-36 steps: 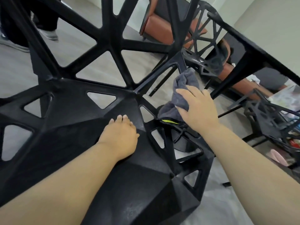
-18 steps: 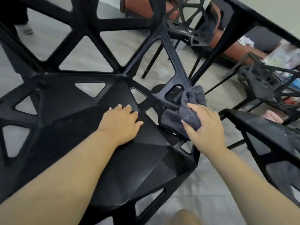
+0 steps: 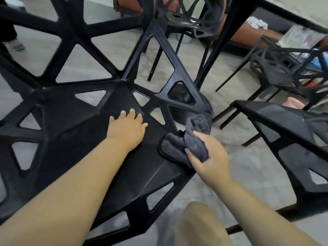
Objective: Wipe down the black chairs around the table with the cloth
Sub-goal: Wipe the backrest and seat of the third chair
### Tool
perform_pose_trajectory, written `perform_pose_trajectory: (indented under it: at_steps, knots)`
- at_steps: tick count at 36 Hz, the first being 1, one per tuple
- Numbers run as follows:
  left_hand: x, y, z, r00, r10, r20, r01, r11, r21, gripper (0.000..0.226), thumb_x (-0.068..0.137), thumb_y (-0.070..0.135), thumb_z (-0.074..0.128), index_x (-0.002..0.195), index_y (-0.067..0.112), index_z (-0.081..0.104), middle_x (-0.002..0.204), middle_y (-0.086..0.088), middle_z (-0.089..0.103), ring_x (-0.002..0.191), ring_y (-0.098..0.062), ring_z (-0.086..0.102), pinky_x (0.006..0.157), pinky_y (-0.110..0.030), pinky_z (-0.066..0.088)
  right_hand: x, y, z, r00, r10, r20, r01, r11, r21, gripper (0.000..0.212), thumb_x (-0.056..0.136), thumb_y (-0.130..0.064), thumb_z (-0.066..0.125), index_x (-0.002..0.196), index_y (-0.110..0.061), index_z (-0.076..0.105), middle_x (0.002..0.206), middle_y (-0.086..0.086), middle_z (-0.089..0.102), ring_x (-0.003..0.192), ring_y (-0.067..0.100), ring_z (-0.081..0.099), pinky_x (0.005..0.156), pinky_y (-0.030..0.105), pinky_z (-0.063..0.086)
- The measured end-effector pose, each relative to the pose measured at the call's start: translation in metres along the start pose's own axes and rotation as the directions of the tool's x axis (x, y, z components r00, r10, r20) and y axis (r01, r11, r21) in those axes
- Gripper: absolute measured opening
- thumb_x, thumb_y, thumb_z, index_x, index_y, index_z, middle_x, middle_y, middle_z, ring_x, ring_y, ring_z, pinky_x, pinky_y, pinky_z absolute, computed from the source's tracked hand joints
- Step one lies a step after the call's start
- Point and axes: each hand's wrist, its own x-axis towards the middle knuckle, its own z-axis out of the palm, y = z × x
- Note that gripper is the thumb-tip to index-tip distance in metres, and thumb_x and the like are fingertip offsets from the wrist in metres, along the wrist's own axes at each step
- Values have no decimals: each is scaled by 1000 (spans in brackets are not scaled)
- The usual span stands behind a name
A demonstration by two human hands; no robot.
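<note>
Cloth, grey and bunched, is gripped by the fingers of the right hand and pressed against the right front edge of the nearest black chair. The left hand is laid flat on the seat, fingers spread and holding nothing. A second black chair is seen just to the right, near the desk.

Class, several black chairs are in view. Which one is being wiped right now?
The nearest chair, filling the left of the view: the left hand rests on its seat and the right hand presses the grey cloth against its edge.
</note>
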Motion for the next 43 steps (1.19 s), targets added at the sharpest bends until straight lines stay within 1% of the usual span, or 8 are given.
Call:
perform_pose_trajectory:
  at_steps: [5,11,19,29,33,37,40,43]
  knots:
    - [-13,2,-3,1000,8,22,-8,1000,4,51,102,39,19,148,17,20,157,-5,12,142,-31,16,110,-51,24,35,13,-2,998,-47,-32,43,994,-100,44,82,-31,68,119,-8,62,113,7,66,102,28,61,87,39,48]
    - [-27,-2,2,1000,11,-9,-11,1000,-10,50,102,40,19,149,21,21,158,-2,13,144,-27,15,114,-46,19,88,16,3,984,88,-153,-113,980,-165,47,82,-27,69,125,-12,58,121,9,61,100,34,57,88,40,43]
    - [-26,-5,5,999,-5,-46,2,998,-58,52,101,44,19,149,24,20,158,2,13,145,-21,13,116,-41,17,58,0,22,974,-145,177,183,957,-223,52,75,-37,63,123,-15,59,112,5,66,87,33,61,78,35,43]
    - [-34,-10,7,945,-250,-213,190,945,-265,42,100,34,33,136,16,46,145,1,36,132,-17,35,101,-27,34,129,-15,67,959,-240,151,282,865,-416,46,75,-22,66,119,-15,59,108,13,63,80,39,55,70,42,45]
    - [-29,-9,8,934,-297,-199,242,935,-261,45,99,34,33,138,13,42,148,-5,33,141,-25,21,110,-32,24,144,-32,86,966,-208,154,257,853,-455,42,67,-18,72,108,-16,64,95,11,64,73,36,51,57,35,39]
    - [-23,-8,11,941,-275,-197,243,954,-175,46,99,33,31,138,12,42,148,-8,34,140,-31,24,113,-37,22,149,-33,94,908,-355,224,419,783,-459,45,64,-16,73,108,-15,65,90,11,63,70,34,50,52,33,37]
    - [-22,-8,10,943,-275,-187,251,957,-144,43,98,32,31,132,11,48,143,-8,40,136,-31,30,111,-37,26,151,-37,97,814,-445,372,564,760,-325,48,66,-17,71,113,-20,64,102,8,65,78,36,51,57,36,43]
    - [-22,-8,7,945,-277,-174,252,956,-153,38,97,29,32,123,10,53,134,-7,46,132,-29,36,108,-35,31,153,-41,96,847,-317,427,454,849,-272,46,81,-22,60,126,-29,54,117,1,61,92,34,47,72,38,45]
